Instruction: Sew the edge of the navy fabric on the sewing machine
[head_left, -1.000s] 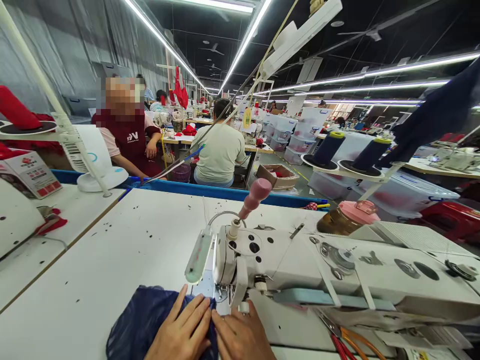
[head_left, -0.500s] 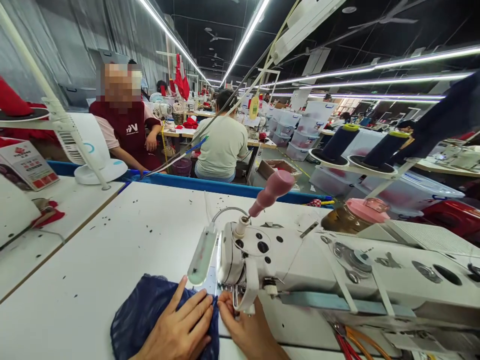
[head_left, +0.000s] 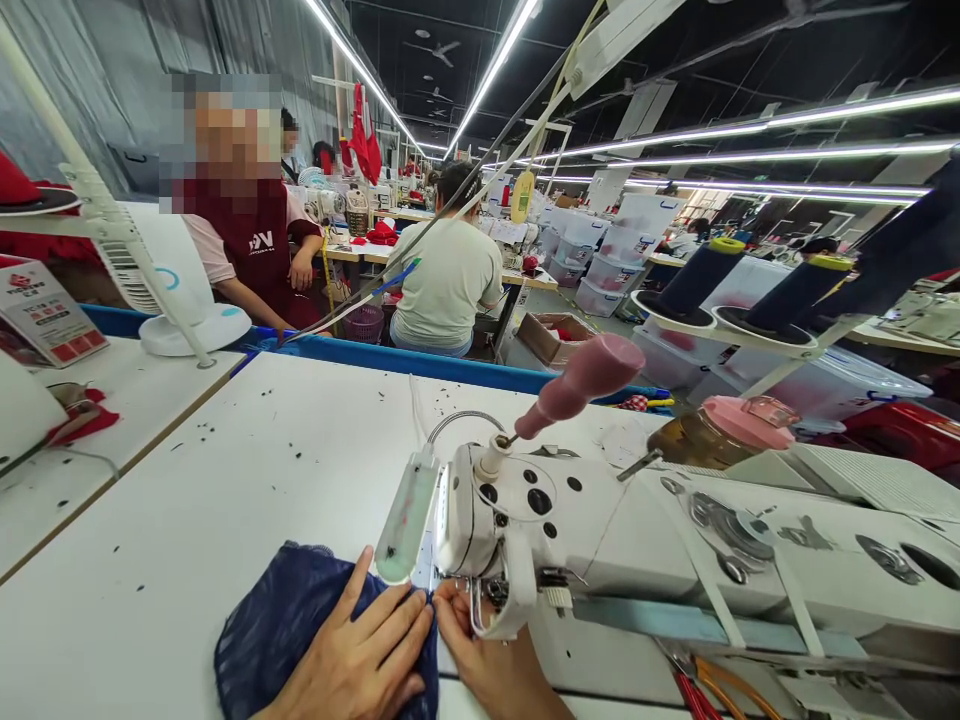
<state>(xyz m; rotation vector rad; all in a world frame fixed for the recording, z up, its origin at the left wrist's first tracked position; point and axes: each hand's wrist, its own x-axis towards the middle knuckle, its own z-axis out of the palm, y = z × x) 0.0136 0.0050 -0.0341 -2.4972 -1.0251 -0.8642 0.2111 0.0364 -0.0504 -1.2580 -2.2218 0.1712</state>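
Note:
A dark blue, thin fabric piece (head_left: 262, 630) lies on the white table at the front of the sewing machine (head_left: 600, 520). My left hand (head_left: 367, 640) rests flat on it, fingers stretched toward the needle area. Beside the needle area, my right hand (head_left: 480, 640) pinches the fabric's right edge between thumb and fingers, partly hidden behind the machine's white guard. The needle and presser foot are mostly covered by the machine head. A pale green lamp (head_left: 405, 520) stands just beyond my left fingertips.
A pink-handled screwdriver (head_left: 581, 385) sticks up from the machine head. Scissors with red and orange handles (head_left: 709, 690) lie at lower right. Dark thread cones (head_left: 697, 275) stand behind the machine, near a pink-lidded jar (head_left: 727, 430). A white fan (head_left: 180, 290) is at left; two co-workers sit beyond.
The view has shifted slightly, so the machine and screwdriver appear a little farther right. Both hands keep nearly the same places on the fabric.

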